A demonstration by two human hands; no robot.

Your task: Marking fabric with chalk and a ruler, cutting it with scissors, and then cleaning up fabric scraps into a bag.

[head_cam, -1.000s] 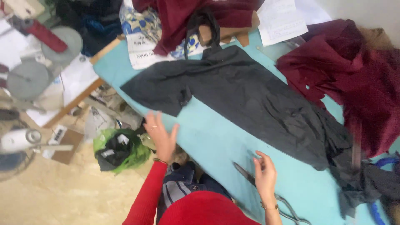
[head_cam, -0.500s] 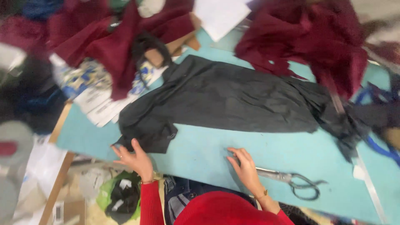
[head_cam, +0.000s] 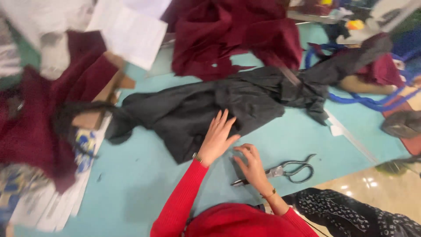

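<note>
A black cloth [head_cam: 210, 109] lies spread across the light blue table [head_cam: 144, 175]. My left hand [head_cam: 217, 137], in a red sleeve, rests flat with fingers apart on the cloth's near edge. My right hand [head_cam: 251, 166] sits just below it on the table, fingers curled loosely beside the blades of grey metal scissors [head_cam: 285, 170]; it holds nothing that I can see. The scissors lie flat, handles pointing right.
Dark red cloth [head_cam: 232, 35] is heaped at the back of the table and another heap [head_cam: 35, 123] at the left. White paper sheets [head_cam: 131, 33], brown cardboard [head_cam: 107, 94], a blue cord [head_cam: 364, 101] and a white ruler strip [head_cam: 351, 136] lie around.
The view has swung, so the table now appears turned. My left hand has moved from the bare table near the edge onto the black cloth. My right hand stays near the scissors.
</note>
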